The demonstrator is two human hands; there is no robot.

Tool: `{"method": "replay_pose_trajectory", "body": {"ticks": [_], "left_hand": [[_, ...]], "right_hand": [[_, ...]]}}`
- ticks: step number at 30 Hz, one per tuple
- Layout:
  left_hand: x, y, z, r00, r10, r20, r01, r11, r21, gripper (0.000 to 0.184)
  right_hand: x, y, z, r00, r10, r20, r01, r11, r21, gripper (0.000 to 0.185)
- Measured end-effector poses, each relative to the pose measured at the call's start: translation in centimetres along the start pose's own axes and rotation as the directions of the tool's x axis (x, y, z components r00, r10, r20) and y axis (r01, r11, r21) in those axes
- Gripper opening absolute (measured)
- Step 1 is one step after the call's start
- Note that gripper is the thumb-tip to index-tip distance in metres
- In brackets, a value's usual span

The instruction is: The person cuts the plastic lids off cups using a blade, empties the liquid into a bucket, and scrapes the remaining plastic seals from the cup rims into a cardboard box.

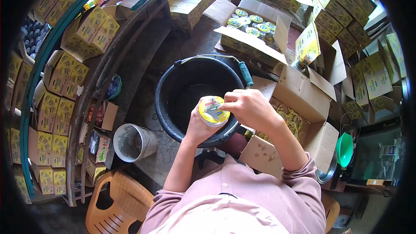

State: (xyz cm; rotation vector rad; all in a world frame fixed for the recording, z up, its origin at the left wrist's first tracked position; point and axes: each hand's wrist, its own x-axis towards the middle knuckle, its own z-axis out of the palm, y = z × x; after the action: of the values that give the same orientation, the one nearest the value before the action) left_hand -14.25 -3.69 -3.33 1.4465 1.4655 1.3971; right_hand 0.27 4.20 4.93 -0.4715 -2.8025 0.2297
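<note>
My left hand point(198, 125) is wrapped round a jar with a yellow and white printed lid point(213, 109), held over the near side of a black bucket point(167, 117). The lid faces up toward the camera. My right hand point(248, 107) reaches in from the right, its fingers bent together at the lid's right edge; whether they pinch anything there is too small to tell. The bucket's inside looks dark, and its wire handle with a green grip point(245, 73) lies along the far rim.
An open carton point(253, 51) of yellow-lidded jars stands beyond the bucket. Another open carton point(299, 93) with yellow pieces is at the right. A grey bucket point(149, 144) stands left, near an orange chair point(125, 195). Stacked yellow boxes point(54, 112) fill the left shelf.
</note>
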Motion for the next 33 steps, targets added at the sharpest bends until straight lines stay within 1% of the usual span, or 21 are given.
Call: {"method": "replay_pose_trajectory", "body": {"ticks": [2,5,8,10,12,15,16,19,20,22,23,24,25,26,27,28,29,31,33], "left_hand": [[0.0,0.1,0.0,1.000,-0.006,0.002,0.006,1.000,0.010,0.047],[0.0,-0.1,0.0,1.000,0.000,-0.001,0.000,0.999,0.035,0.048],[0.0,-0.3,0.0,1.000,0.020,-0.018,-0.019,0.997,0.073,0.048],[0.1,-0.3,0.0,0.999,0.048,-0.021,-0.045,0.992,0.115,0.049],[0.1,-0.3,0.1,0.999,0.030,-0.033,-0.028,0.997,0.072,0.051],[0.1,-1.0,0.1,0.998,0.019,-0.054,-0.018,0.999,0.028,0.053],[0.0,-1.4,0.1,0.998,0.018,-0.062,-0.017,1.000,0.015,0.054],[-0.2,-2.1,0.0,0.994,-0.051,-0.096,0.042,0.995,-0.090,0.053],[0.0,-2.1,-0.3,0.998,-0.050,-0.046,0.048,0.998,-0.029,0.058],[0.5,-3.3,-1.4,1.000,-0.013,-0.015,0.016,0.976,0.219,0.061],[0.7,-3.8,-1.8,1.000,0.001,0.004,-0.002,0.940,0.341,0.063],[1.1,-2.7,-2.2,0.999,-0.010,0.046,-0.014,0.866,0.500,0.070],[1.7,-0.8,-2.4,0.993,-0.057,0.102,-0.027,0.739,0.673,0.068],[2.3,-0.9,-2.6,0.981,-0.076,0.180,-0.086,0.657,0.749,0.064],[2.7,-1.1,-2.7,0.962,-0.102,0.254,-0.153,0.568,0.809,0.060],[2.9,-1.6,-2.5,0.960,-0.110,0.256,-0.165,0.514,0.842,0.052],[3.1,-1.9,-2.3,0.944,-0.163,0.287,-0.186,0.454,0.871,0.055],[3.6,-2.3,-2.1,0.902,-0.274,0.334,-0.238,0.330,0.914,0.061],[3.8,-2.7,-1.8,0.889,-0.315,0.333,-0.265,0.239,0.934,0.059]], "right_hand": [[0.2,-0.1,0.6,0.999,-0.036,-0.003,0.036,0.999,-0.020,0.016],[0.0,0.2,1.1,0.999,-0.047,0.003,0.047,0.999,-0.009,0.015],[-0.7,1.0,0.2,1.000,0.008,-0.015,-0.008,1.000,0.009,0.016],[-1.3,1.6,-0.2,0.996,0.040,-0.074,-0.036,0.998,0.053,0.020],[-2.1,2.3,-0.4,0.988,0.069,-0.140,-0.054,0.993,0.109,0.025],[-4.0,2.9,-0.3,0.954,0.207,-0.217,-0.161,0.964,0.209,0.027],[-4.6,3.0,-0.3,0.930,0.247,-0.270,-0.179,0.951,0.252,0.019],[-7.1,2.4,0.4,0.772,0.496,-0.397,-0.286,0.829,0.480,0.023],[-8.6,2.6,0.8,0.738,0.549,-0.394,-0.329,0.801,0.500,0.028],[-11.2,2.7,1.9,0.626,0.650,-0.430,-0.378,0.736,0.561,0.028],[-12.4,2.6,2.5,0.565,0.697,-0.442,-0.397,0.699,0.595,0.028],[-13.7,2.5,3.0,0.521,0.739,-0.427,-0.429,0.659,0.617,0.027],[-14.9,2.4,3.5,0.474,0.778,-0.412,-0.458,0.618,0.639,0.026],[-15.9,2.2,4.0,0.424,0.814,-0.396,-0.485,0.574,0.660,0.026],[-16.8,1.9,4.5,0.382,0.845,-0.375,-0.501,0.531,0.683,0.025],[-17.7,1.7,4.9,0.339,0.871,-0.354,-0.516,0.487,0.704,0.024],[-18.5,1.6,5.4,0.295,0.896,-0.331,-0.529,0.442,0.724,0.023],[-19.7,1.4,6.2,0.250,0.910,-0.331,-0.527,0.415,0.742,0.022],[-20.6,1.1,6.9,0.209,0.924,-0.322,-0.513,0.384,0.768,0.022]]}}
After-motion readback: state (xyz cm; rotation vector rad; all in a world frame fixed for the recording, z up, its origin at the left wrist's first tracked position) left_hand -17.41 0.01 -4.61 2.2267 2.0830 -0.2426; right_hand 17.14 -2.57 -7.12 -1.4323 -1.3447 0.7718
